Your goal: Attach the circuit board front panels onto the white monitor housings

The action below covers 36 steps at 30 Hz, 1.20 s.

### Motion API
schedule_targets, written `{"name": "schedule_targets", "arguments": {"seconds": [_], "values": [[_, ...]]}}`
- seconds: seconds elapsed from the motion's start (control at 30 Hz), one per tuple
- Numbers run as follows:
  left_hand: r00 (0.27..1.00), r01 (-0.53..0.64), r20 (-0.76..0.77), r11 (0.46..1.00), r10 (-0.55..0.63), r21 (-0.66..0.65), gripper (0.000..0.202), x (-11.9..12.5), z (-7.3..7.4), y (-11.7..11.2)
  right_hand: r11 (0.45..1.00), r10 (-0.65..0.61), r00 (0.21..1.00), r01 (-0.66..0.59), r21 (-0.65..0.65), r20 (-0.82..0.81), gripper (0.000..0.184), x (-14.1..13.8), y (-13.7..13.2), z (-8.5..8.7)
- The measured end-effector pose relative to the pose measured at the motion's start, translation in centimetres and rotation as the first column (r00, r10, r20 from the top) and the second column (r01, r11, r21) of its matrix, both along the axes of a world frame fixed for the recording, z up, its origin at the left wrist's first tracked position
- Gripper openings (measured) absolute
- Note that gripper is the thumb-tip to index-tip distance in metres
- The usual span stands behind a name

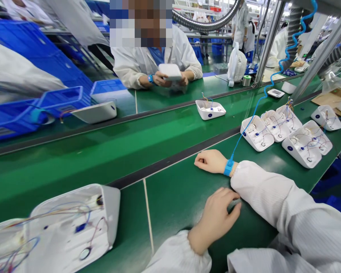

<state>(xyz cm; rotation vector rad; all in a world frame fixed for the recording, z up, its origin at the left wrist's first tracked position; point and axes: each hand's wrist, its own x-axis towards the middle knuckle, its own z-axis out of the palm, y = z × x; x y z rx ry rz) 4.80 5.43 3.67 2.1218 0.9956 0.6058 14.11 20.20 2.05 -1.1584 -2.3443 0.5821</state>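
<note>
My right hand (210,161) rests on the green conveyor belt (170,182), fingers curled into a loose fist with nothing showing in it. A blue wrist strap (229,167) circles its wrist, and a blue cord (255,110) runs up from it. My left hand (216,220) reaches across from below, its fingers and thumb pinched on the cuff of my right sleeve (241,182). An open white housing with coloured wires (74,227) lies at the near left, apart from both hands.
Several open white housings (290,132) sit in a cluster to the right, and one more (210,110) further up the belt. Across the belt a person in a white coat holds a white housing (169,71). Blue crates (59,98) stand left; a white fan (236,64) is behind.
</note>
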Motion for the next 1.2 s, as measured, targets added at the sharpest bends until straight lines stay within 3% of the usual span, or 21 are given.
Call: {"name": "schedule_targets", "arguments": {"seconds": [1.2], "values": [[0.999,-0.006,0.053,1.0,0.005,0.021,0.013,0.14,-0.27,-0.25,1.0,-0.004,1.0,0.004,-0.004,-0.024,0.011,0.13,-0.14,-0.15]]}}
